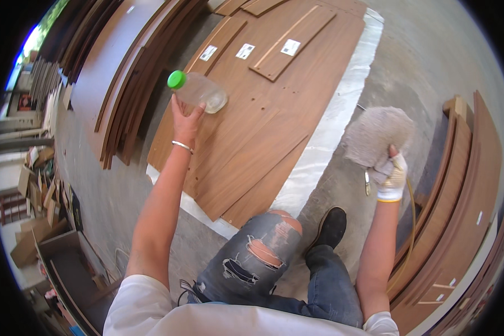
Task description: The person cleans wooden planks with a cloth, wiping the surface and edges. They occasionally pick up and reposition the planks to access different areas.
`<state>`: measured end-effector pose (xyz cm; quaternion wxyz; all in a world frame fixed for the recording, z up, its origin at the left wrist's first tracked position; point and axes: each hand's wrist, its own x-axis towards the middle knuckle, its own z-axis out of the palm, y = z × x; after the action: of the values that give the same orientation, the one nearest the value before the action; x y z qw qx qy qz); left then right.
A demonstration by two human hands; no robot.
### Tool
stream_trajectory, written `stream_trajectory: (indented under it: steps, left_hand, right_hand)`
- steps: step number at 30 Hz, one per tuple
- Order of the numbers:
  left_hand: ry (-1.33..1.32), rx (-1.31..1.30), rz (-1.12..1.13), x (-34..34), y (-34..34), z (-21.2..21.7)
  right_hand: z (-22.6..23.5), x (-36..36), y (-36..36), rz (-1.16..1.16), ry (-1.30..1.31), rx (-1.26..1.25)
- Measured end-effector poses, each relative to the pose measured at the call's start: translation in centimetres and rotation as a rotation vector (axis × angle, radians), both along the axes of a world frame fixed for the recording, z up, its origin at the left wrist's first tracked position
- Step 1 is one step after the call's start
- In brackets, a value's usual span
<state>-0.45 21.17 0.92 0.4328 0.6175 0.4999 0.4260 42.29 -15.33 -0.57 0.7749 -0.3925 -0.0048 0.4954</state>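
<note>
My bare left hand [188, 122] is closed around a clear plastic bottle [203, 92] with a green cap, tilted on its side above the brown wood panels [252, 134]. A little liquid seems to lie near its base. In a white work glove with bare fingertips, my right hand [391, 176] grips a greyish, fuzzy cloth [379, 136] over the concrete floor. The thumb presses on the cloth's lower edge; the other fingers are mostly hidden. Several loose boards with white labels, such as one narrow board [292, 45], lie on the panels.
White foam sheeting [341, 120] shows under the panels. Stacked boards lean at the left [117, 73], and more boards [459, 207] stand on edge at the right. A yellow hose [412, 224] runs beside my right arm. Scrap wood fills a bin [75, 263] at lower left.
</note>
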Motion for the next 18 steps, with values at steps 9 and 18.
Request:
stream_trajectory:
  steps: [9,18]
  left_hand:
    - [0.735,0.628,-0.391,10.5,-1.6,6.5]
    - [1.196,1.012,-0.988,20.9,-11.4,14.4]
  right_hand:
    - [1.2,-8.1,1.1,0.031,0.306,0.13]
    - [2.7,-9.8,1.9,0.016,0.222,0.209]
